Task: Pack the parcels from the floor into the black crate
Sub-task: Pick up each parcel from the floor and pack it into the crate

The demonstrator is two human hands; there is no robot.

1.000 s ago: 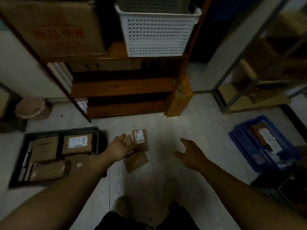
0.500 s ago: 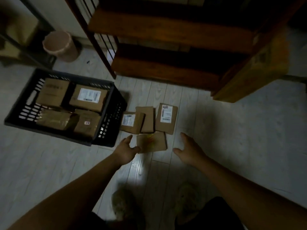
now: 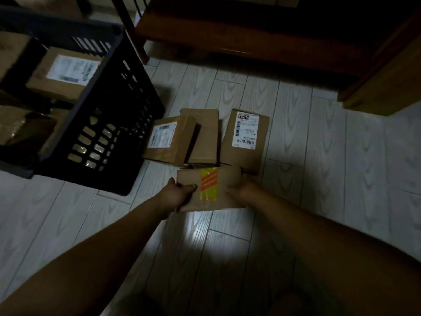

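Left hand (image 3: pixel 180 194) and right hand (image 3: pixel 242 188) clamp opposite edges of the taped parcel (image 3: pixel 210 190); bare floor (image 3: pixel 319 179) rightward.

We have one head-worn view, angled steeply down and forward, close over the pale plank floor (image 3: pixel 307 137); black crate (image 3: pixel 109 124) upper left, both forearms entering from the bottom edge.

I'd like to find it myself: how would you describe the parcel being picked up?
Start at the black crate on the pale floor; four brown parcels lie just right of it. The one nearest the person, gripped by the left hand and right hand, is the taped parcel: only it has yellow-and-orange tape.
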